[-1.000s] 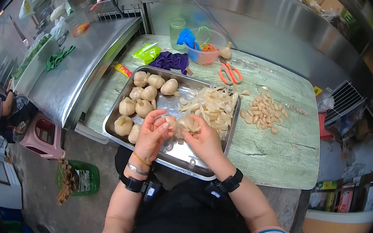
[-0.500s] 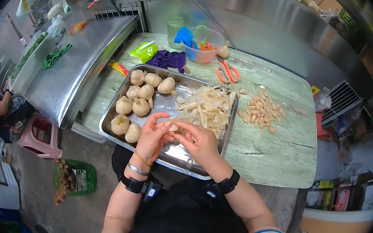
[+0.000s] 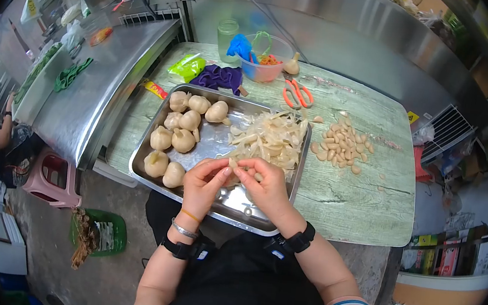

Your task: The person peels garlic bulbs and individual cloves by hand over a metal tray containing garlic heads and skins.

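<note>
- Grip: left hand (image 3: 204, 183) and right hand (image 3: 267, 191) pinch garlic clove (image 3: 232, 163) between fingertips; clove mostly hidden.
- Steel tray (image 3: 204, 209) beneath grip: bulbs (image 3: 183, 140) to left; skins (image 3: 273, 136) beyond, partly screened by right hand.
- Plastic bowl (image 3: 260, 72), well beyond grip: contents indistinct.
- Peeled cloves (image 3: 343, 144): on bench (image 3: 364, 205), right of grip.

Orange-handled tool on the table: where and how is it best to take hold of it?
Probably by its two handles, coming from the person's side: they spread apart toward the person and lie uncovered, while the narrow head points away.
</note>
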A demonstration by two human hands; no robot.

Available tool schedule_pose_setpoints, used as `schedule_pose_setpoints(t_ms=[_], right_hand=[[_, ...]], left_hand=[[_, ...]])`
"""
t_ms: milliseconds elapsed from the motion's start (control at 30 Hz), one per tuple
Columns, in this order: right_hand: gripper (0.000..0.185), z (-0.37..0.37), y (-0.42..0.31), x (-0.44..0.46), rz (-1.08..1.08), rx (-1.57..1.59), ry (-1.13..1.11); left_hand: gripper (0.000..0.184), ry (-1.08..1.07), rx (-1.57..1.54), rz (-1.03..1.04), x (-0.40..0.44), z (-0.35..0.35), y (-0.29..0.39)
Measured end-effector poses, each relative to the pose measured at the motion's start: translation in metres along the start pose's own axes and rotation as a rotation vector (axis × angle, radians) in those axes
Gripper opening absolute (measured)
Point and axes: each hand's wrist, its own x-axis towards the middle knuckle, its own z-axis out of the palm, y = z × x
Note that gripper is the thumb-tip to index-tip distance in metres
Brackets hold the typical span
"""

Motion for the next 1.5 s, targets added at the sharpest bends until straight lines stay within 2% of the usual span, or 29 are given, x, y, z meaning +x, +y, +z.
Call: schedule_pose_setpoints(t_ms=[67, 100, 233, 367, 467, 567, 633, 767, 833, 867, 933, 1033, 1133, 1267, 1333, 1500], right_hand=[[0.018, 0.000, -0.002, -0.001, 0.011, 0.020, -0.004], [0.019, 0.001, -0.004, -0.001, -0.031, -0.074, 0.000], [0.022, 0.003, -0.002, -0.002, -0.167, -0.207, 0.043], [0.023, 0.004, -0.002, -0.003, -0.170, -0.221, 0.048], [0.025, 0.002, -0.001, -0.004, -0.167, -0.209, 0.005], [0.028, 0.002, 0.004, -0.005, -0.094, -0.209, -0.026], [0.030, 0.003, 0.002, -0.004, -0.001, -0.090, -0.104], [0.029, 0.001, 0.005, -0.002, -0.003, -0.100, -0.162], [0.025, 0.002, 0.010, -0.002, 0.245, 0.276, -0.240], [0.025, 0.000, 0.010, 0.000, 0.245, 0.276, -0.240], [0.020, -0.008, 0.009, 0.004, 0.441, 0.517, -0.336], [0.016, -0.013, 0.009, 0.007, 0.460, 0.635, -0.340], [0.014, -0.017, 0.002, 0.008, 0.508, 0.690, -0.348], [0.012, -0.016, 0.009, 0.007, 0.468, 0.571, -0.275], [0.012, -0.015, 0.018, 0.006, 0.393, 0.427, -0.260], [0.016, -0.004, 0.019, 0.003, 0.301, 0.371, -0.154]], left_hand=[[0.018, -0.001, -0.018, -0.042, 0.000, -0.001, 0.000], [0.018, -0.002, -0.036, -0.085, 0.000, -0.001, 0.000], [0.016, -0.004, -0.076, -0.069, -0.001, -0.001, -0.003], [0.015, 0.006, -0.130, -0.095, -0.001, 0.000, -0.004], [0.014, 0.014, -0.107, -0.080, -0.003, -0.002, -0.008], [0.013, 0.008, -0.052, -0.080, -0.003, -0.002, -0.009], [0.012, -0.007, -0.019, -0.098, -0.003, -0.001, -0.011], [0.010, -0.012, 0.140, -0.012, -0.002, 0.001, -0.007], [0.010, -0.022, 0.213, 0.014, -0.002, 0.003, -0.002], [0.009, -0.012, 0.232, 0.047, -0.003, 0.004, -0.002], [0.009, -0.004, 0.251, 0.081, -0.003, 0.004, -0.003], [0.010, 0.004, 0.177, 0.043, -0.003, 0.005, -0.006], [0.015, 0.048, -0.048, -0.092, 0.000, 0.003, -0.007], [0.016, 0.004, -0.201, -0.113, -0.003, 0.004, 0.006], [0.018, -0.130, -0.208, -0.121, -0.003, 0.001, 0.006], [0.013, -0.056, -0.212, -0.118, -0.001, 0.001, -0.001]])
